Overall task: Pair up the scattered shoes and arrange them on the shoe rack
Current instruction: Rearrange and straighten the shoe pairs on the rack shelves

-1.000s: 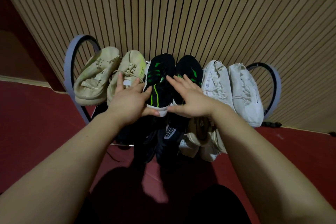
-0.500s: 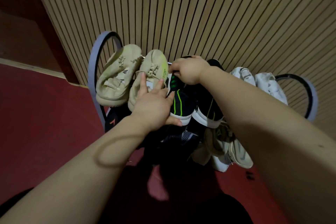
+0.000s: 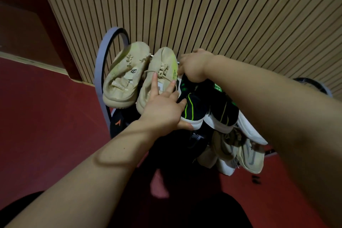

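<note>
Nearest the camera both forearms are reaching fwd over the person's dark lap toward the shoe rack [image 3: 100,72]. The left hand [image 3: 164,109] is lying flat w/ fingers straight and spread, pressing across the heel end of the inner beige shoe [image 3: 159,72] and the left black-and-green shoe [image 3: 192,105], thumb tucked under that shoe's white sole. Not gripping anything, just bracing.

Farther back, the right hand [image 3: 194,66] is reaching to the toe end of the black pair at the back of the top tier. Fingers are curling down over the toe area, but whether they're actually pinching the shoe or only pushing it I can't tell; fingertips are hidden.

Step in hand, as I'm reading it: squaring up the black pair on the top tier beside the beige pair, i.e. the arranging stage, w/ pairing mostly done. Next move probably calls for nudging the black toes back toward the slatted wall [image 3: 222,15] so the heels are lining up w/ the beige ones, while the left hand is keeping the beige shoe from sliding.

Count, top tier: 2 beige shoes, incl. the outer beige shoe [image 3: 122,79]; 2 black-and-green, incl. the right black-and-green shoe [image 3: 224,111]; at least 1 white shoe [image 3: 249,129], mostly hidden by the right arm. Lower tier: a grey-beige trainer [image 3: 246,152] plus dark shoes in shadow, no. unclear.
</note>
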### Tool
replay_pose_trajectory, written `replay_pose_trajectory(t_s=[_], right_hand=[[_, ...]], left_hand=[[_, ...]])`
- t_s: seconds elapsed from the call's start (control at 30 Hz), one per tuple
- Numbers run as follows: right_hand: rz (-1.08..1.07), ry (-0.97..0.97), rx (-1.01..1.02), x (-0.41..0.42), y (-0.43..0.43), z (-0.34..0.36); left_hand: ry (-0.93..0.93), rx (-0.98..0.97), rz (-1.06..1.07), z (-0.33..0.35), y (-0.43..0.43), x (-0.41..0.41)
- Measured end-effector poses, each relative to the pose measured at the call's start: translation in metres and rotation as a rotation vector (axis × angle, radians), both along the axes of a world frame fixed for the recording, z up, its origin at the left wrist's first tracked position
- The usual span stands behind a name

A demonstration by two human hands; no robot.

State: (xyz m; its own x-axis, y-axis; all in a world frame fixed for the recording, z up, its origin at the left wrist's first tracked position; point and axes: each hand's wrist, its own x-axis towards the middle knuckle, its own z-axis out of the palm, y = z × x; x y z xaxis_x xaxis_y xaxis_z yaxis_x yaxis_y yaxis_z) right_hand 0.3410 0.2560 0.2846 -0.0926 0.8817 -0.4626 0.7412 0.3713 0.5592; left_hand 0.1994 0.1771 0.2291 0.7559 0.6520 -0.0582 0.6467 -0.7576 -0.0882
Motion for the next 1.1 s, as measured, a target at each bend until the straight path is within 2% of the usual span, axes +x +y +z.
replay_pose_trajectory(t_s=[0.13, 0.3, 0.6, 0.73, 0.9, 0.93, 1.0, 1.1], right_hand=[[-0.067, 0.024, -0.08, 0.002, 0.0, 0.008], [-0.14, 0.011, -0.129, -0.01, 0.008, 0.006], [-0.099, -0.043, -0.228, -0.009, 0.013, 0.007], [-0.153, 0.168, -0.199, 0.007, 0.011, 0.0], [-0.371, 0.741, 0.11, 0.035, -0.031, -0.014], [-0.426, 0.783, 0.192, 0.043, -0.044, -0.02], [-0.508, 0.737, 0.286, 0.059, -0.071, -0.029], [-0.597, 0.758, 0.224, 0.071, -0.097, -0.036]], left_hand=[[-0.04, -0.013, -0.03, 0.0, 0.0, 0.001], [0.057, -0.057, 0.012, 0.004, 0.001, 0.001], [0.013, -0.072, -0.046, 0.0, 0.002, -0.001], [-0.004, -0.07, -0.011, -0.001, 0.004, 0.0], [-0.077, -0.117, 0.045, 0.002, 0.0, -0.003], [-0.084, -0.126, 0.047, 0.002, 0.0, -0.004], [-0.087, -0.162, 0.024, 0.005, 0.0, -0.005], [-0.007, -0.142, -0.07, 0.009, 0.001, -0.003]])
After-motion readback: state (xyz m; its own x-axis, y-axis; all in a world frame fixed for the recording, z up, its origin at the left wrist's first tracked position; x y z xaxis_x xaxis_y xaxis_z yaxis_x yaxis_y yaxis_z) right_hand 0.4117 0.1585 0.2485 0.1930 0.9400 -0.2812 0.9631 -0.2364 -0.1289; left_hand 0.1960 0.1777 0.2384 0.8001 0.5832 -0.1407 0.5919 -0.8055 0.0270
